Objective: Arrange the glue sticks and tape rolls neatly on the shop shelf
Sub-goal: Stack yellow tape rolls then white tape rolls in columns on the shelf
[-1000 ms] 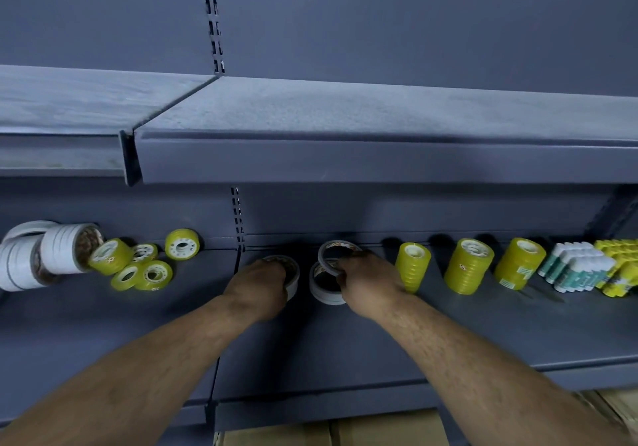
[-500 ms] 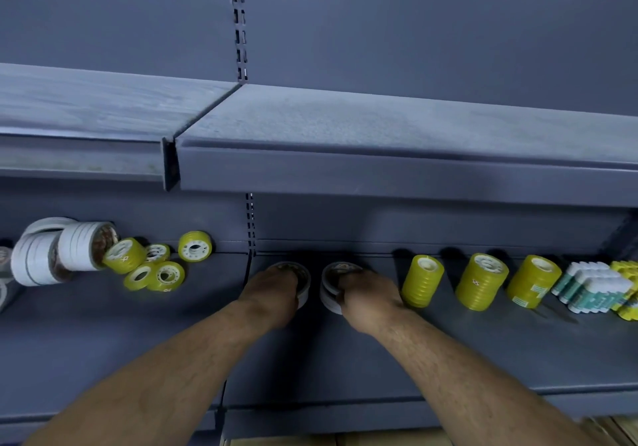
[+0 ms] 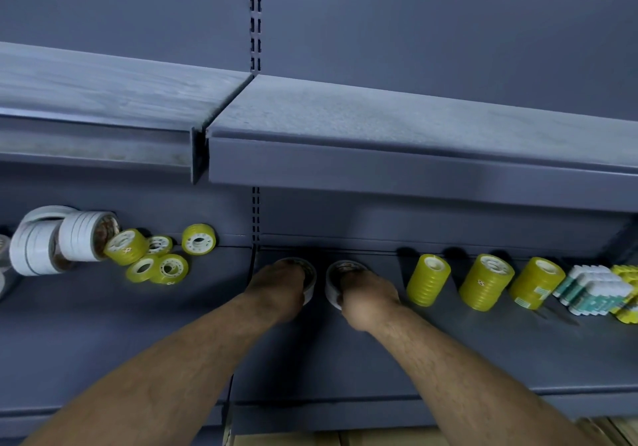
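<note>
Down on the lower shelf (image 3: 448,359), the left hand (image 3: 276,290) is curling its fingers over the left white stack (image 3: 309,274). The right hand (image 3: 366,297) is clamping the right white stack (image 3: 332,285), whose raised top roll is now seating flat beside 3 yellow stacks (image 3: 428,280).

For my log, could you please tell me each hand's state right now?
Left hand: grips the left white tape roll.
Right hand: grips the right white tape roll.

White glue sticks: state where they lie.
The white glue sticks lie far right on the lower shelf, head view, between the rightmost yellow tape stack and yellow glue sticks.
</note>
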Tool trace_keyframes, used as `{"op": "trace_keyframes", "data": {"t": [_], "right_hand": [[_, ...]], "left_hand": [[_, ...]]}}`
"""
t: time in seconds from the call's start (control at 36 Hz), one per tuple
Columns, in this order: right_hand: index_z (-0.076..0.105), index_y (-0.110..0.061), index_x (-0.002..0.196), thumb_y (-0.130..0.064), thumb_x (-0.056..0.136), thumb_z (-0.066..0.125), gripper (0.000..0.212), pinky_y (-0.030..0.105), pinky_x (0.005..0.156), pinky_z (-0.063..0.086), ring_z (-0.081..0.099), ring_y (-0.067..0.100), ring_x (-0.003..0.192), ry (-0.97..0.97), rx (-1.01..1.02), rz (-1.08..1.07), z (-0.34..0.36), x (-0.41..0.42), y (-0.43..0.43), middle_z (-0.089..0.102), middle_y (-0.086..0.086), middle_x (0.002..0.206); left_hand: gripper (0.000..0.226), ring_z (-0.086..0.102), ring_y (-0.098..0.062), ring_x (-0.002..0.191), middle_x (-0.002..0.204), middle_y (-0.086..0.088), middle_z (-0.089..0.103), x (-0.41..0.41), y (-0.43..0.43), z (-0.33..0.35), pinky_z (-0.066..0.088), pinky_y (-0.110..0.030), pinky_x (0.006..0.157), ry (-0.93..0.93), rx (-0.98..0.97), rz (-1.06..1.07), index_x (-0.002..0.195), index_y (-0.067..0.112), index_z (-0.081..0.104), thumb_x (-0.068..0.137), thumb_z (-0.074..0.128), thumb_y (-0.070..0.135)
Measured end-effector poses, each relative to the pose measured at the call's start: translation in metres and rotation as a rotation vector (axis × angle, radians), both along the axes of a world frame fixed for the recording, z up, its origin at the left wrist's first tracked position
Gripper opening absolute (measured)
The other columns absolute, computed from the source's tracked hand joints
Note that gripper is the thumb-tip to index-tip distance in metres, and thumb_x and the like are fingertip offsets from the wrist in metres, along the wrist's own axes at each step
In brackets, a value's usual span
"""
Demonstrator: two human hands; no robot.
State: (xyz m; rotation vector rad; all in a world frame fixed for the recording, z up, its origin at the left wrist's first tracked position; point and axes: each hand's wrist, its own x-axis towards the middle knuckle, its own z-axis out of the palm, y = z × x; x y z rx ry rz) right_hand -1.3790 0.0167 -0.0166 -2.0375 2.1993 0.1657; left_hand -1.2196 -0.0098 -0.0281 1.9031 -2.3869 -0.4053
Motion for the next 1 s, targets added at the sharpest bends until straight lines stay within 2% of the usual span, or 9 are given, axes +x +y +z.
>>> {"op": "trace_keyframes", "data": {"t": [0.14, 0.28, 0.44, 0.64, 0.78, 0.92, 1.0], "right_hand": [[0.062, -0.013, 0.126, -0.013, 0.088, 0.069, 0.039, 0.032, 0.092, 0.050, 0.059, 0.030, 0.124, 0.024, 0.094, -0.010, 0.006, 0.002, -0.002, 0.060, 0.008, 0.136], [0.052, -0.015, 0.141, -0.011, 0.085, 0.071, 0.059, 0.033, 0.099, 0.049, 0.054, 0.029, 0.131, 0.030, 0.119, -0.007, 0.004, 0.002, -0.004, 0.053, 0.007, 0.146], [0.062, -0.011, 0.125, -0.010, 0.087, 0.069, 0.038, 0.032, 0.093, 0.052, 0.059, 0.029, 0.124, 0.027, 0.130, 0.001, 0.011, 0.005, -0.005, 0.060, 0.008, 0.136], [0.058, -0.010, 0.128, -0.010, 0.087, 0.071, 0.043, 0.032, 0.092, 0.053, 0.058, 0.028, 0.125, 0.080, 0.095, 0.036, 0.009, 0.005, -0.005, 0.058, 0.007, 0.138], [0.060, -0.011, 0.122, -0.009, 0.087, 0.069, 0.036, 0.030, 0.085, 0.052, 0.059, 0.027, 0.121, 0.100, 0.087, 0.047, 0.006, 0.004, -0.005, 0.060, 0.006, 0.133], [0.059, -0.017, 0.125, -0.020, 0.085, 0.071, 0.042, 0.031, 0.083, 0.054, 0.061, 0.026, 0.118, 0.063, 0.101, 0.054, 0.007, 0.001, -0.006, 0.061, 0.002, 0.132], [0.061, -0.027, 0.107, -0.036, 0.074, 0.074, 0.036, 0.028, 0.073, 0.048, 0.062, 0.023, 0.112, -0.004, 0.020, 0.099, 0.015, -0.007, -0.010, 0.064, -0.003, 0.120]], "left_hand": [[0.042, 0.055, -0.031, 0.125, 0.136, -0.012, 0.058, 0.000, 0.000, 0.000, 0.046, -0.033, 0.101, 0.015, 0.009, 0.001, 0.128, 0.011, 0.062, 0.091, 0.059, 0.031], [0.045, 0.053, -0.029, 0.129, 0.140, -0.010, 0.054, 0.001, 0.000, 0.001, 0.045, -0.033, 0.103, 0.012, 0.042, -0.005, 0.133, 0.014, 0.058, 0.090, 0.062, 0.029], [0.051, 0.046, -0.028, 0.134, 0.146, -0.010, 0.047, 0.001, 0.001, -0.002, 0.041, -0.030, 0.105, -0.007, 0.056, -0.060, 0.140, 0.011, 0.050, 0.091, 0.064, 0.015], [0.056, 0.045, -0.029, 0.135, 0.149, -0.010, 0.045, -0.001, 0.002, -0.001, 0.041, -0.033, 0.108, -0.040, 0.054, -0.067, 0.144, 0.012, 0.046, 0.091, 0.064, 0.010], [0.055, 0.047, -0.029, 0.133, 0.146, -0.010, 0.048, -0.001, 0.001, -0.001, 0.043, -0.034, 0.106, -0.074, 0.072, -0.066, 0.142, 0.012, 0.048, 0.089, 0.065, 0.011], [0.053, 0.049, -0.028, 0.131, 0.142, -0.009, 0.051, -0.003, -0.003, 0.000, 0.046, -0.035, 0.104, -0.098, 0.118, -0.059, 0.137, 0.014, 0.051, 0.087, 0.068, 0.016], [0.061, 0.043, -0.029, 0.128, 0.139, -0.005, 0.045, -0.004, -0.006, 0.005, 0.047, -0.047, 0.100, -0.083, 0.014, -0.057, 0.129, 0.021, 0.046, 0.076, 0.075, 0.031]]}}
